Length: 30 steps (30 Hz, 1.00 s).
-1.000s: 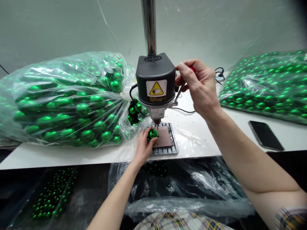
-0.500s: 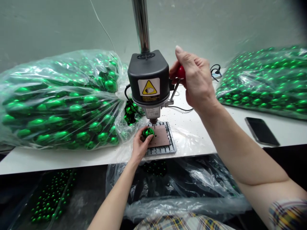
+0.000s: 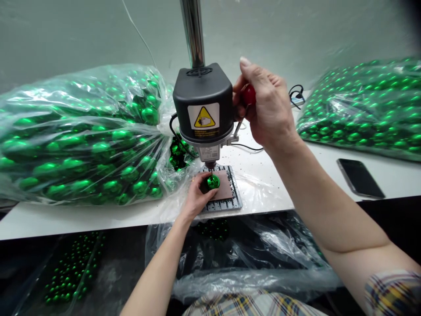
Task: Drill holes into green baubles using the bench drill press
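Observation:
A shiny green ball (image 3: 213, 181) is held between the thumb and fingers of my left hand (image 3: 198, 195), directly under the bit of a small black drill press (image 3: 203, 103). Beneath them lies a pinkish-brown pad (image 3: 226, 188) on the slotted metal base (image 3: 237, 202). My right hand (image 3: 268, 101) is closed around the red knob (image 3: 248, 95) of the press lever, with the thumb pointing up. Whether the bit touches the ball is too small to tell.
Large clear bags of green balls stand at the left (image 3: 82, 153) and right (image 3: 368, 109). A phone (image 3: 359, 177) lies on the white table (image 3: 82, 216). Dark specks surround the base. An open plastic bag (image 3: 256, 281) hangs below the front edge.
My left hand has moved right with the green ball, bringing it under the bit. My right hand has tilted slightly with the knob, and the lever has turned a little.

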Tool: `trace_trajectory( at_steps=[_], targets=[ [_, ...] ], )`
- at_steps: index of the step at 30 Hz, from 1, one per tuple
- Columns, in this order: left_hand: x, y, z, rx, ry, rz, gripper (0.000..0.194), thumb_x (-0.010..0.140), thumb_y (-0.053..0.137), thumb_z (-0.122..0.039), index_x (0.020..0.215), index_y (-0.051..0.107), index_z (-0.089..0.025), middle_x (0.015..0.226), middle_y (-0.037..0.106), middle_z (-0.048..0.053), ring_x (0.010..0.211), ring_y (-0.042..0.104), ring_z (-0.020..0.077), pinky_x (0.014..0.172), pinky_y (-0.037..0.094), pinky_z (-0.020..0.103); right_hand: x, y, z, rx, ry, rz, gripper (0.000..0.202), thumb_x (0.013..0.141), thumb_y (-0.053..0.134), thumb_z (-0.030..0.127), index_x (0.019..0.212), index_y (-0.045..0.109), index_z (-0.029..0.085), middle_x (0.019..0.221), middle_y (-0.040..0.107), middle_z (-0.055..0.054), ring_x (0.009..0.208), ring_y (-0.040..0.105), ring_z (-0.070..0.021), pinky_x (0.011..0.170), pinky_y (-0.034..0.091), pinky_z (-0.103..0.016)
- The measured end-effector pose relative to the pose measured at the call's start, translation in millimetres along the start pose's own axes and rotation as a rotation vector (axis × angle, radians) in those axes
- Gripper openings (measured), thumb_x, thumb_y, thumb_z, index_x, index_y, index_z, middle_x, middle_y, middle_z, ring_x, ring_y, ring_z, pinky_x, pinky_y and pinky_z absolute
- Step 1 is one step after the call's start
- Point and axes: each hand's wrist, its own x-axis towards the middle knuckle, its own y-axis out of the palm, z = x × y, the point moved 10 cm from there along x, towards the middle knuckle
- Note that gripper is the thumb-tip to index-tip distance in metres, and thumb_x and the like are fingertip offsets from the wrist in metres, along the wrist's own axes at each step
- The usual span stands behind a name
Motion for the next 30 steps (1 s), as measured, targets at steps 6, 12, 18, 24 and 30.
trace_trajectory(
  at_steps=[6, 12, 18, 24, 30],
  targets=[
    [-5, 9.5, 8, -0.059, -0.068, -0.039, 0.044, 0.072, 0.082, -0.032, 0.113, 0.068, -0.026, 0.121, 0.065, 0.008, 0.119, 0.055, 0.0261, 0.113, 0.035, 0.045, -2, 0, 2, 0.008, 0.001, -0.006, 0.059, 0.085, 0.040, 0.080, 0.066, 0.051, 0.025, 0.061, 0.055, -0.002, 0.045, 0.043, -0.0119, 0.040, 0.036, -0.031],
    [-13, 14.0, 19, -0.259, -0.158, -0.124, 0.055, 0.061, 0.090, -0.028, 0.107, 0.061, -0.021, 0.110, 0.063, 0.007, 0.109, 0.060, 0.0246, 0.103, 0.045, 0.041, 2, 5, 5, 0.063, 0.031, 0.016, 0.067, 0.079, 0.040, 0.086, 0.056, 0.035, 0.024, 0.052, 0.040, -0.001, 0.043, 0.033, -0.0117, 0.038, 0.031, -0.031],
    [-15, 12.4, 17, -0.202, -0.101, -0.116, 0.054, 0.064, 0.088, -0.027, 0.110, 0.060, -0.019, 0.114, 0.061, 0.009, 0.112, 0.059, 0.0248, 0.104, 0.044, 0.040, -2, 5, 9, 0.074, 0.005, -0.043, 0.066, 0.083, 0.048, 0.079, 0.055, 0.026, 0.023, 0.051, 0.031, 0.001, 0.043, 0.025, -0.0102, 0.037, 0.023, -0.030],
    [-16, 10.2, 22, -0.215, -0.088, -0.143, 0.053, 0.062, 0.089, -0.026, 0.108, 0.064, -0.019, 0.114, 0.061, 0.009, 0.112, 0.058, 0.0253, 0.104, 0.043, 0.040, -21, 2, 21, -0.001, -0.080, -0.095, 0.063, 0.087, 0.054, 0.068, 0.053, 0.027, 0.022, 0.050, 0.033, 0.001, 0.042, 0.024, -0.0099, 0.038, 0.021, -0.029],
    [-15, 11.3, 23, -0.228, -0.096, -0.126, 0.051, 0.062, 0.089, -0.026, 0.107, 0.065, -0.019, 0.114, 0.060, 0.009, 0.112, 0.058, 0.0246, 0.105, 0.043, 0.039, -52, 0, 31, 0.122, -0.173, -0.147, 0.059, 0.090, 0.063, 0.045, 0.041, 0.037, 0.024, 0.041, 0.031, 0.002, 0.036, 0.027, -0.0108, 0.043, 0.029, -0.035]
  ],
)
